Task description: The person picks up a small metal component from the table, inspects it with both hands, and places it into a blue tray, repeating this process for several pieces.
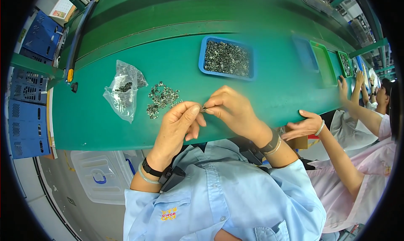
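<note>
Over the near edge of the green table, my left hand (179, 122) and my right hand (233, 109) meet fingertip to fingertip. Between them is a small dark, shiny metal part (204, 109), pinched from both sides by thumb and forefinger; its exact shape is mostly hidden. Just beyond my left hand lies a loose pile of small metal pieces (163, 96). To the left of that pile, a crumpled clear plastic bag (126, 102) has a few dark pieces in it. A blue tray (201, 58) full of similar small metal pieces (227, 58) stands farther off, beyond my right hand.
A green tray (324, 66) lies at the right, near co-workers' arms. One co-worker's hand (307, 125) is at the table edge close to my right elbow. Blue crates (27, 127) are stacked at far left. Below the table is a clear lidded box (101, 178).
</note>
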`<state>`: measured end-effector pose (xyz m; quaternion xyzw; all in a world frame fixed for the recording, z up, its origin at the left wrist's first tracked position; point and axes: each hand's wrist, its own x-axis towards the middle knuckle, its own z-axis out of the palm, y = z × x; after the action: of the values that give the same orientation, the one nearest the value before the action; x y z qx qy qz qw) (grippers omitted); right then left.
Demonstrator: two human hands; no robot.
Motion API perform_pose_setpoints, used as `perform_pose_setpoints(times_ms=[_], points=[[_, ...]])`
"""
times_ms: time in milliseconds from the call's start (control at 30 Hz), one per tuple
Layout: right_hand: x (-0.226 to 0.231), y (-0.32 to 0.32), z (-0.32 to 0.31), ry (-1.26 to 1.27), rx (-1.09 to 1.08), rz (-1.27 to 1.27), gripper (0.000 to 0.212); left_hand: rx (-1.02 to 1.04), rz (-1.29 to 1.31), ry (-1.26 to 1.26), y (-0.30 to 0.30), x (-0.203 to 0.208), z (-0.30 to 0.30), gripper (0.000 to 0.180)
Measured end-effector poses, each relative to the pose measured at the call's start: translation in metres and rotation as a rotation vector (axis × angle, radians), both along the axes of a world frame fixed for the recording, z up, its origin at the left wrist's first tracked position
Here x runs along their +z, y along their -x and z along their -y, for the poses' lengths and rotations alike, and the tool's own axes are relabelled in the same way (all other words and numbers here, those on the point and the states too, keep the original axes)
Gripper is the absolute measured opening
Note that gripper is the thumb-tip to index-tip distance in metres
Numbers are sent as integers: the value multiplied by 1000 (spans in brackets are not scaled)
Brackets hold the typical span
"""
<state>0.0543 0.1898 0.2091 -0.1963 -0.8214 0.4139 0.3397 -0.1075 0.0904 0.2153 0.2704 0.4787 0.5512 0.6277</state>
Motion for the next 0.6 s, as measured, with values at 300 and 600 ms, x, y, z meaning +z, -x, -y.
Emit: perform_pose_setpoints(times_ms=[300,600], points=[[-1,-4,6,-146,-67,-21,15,-6,168,-11,-10,-9,-2,17],[-5,-9,11,-90,-76,-66,16,20,324,-17,-16,-3,2,16]])
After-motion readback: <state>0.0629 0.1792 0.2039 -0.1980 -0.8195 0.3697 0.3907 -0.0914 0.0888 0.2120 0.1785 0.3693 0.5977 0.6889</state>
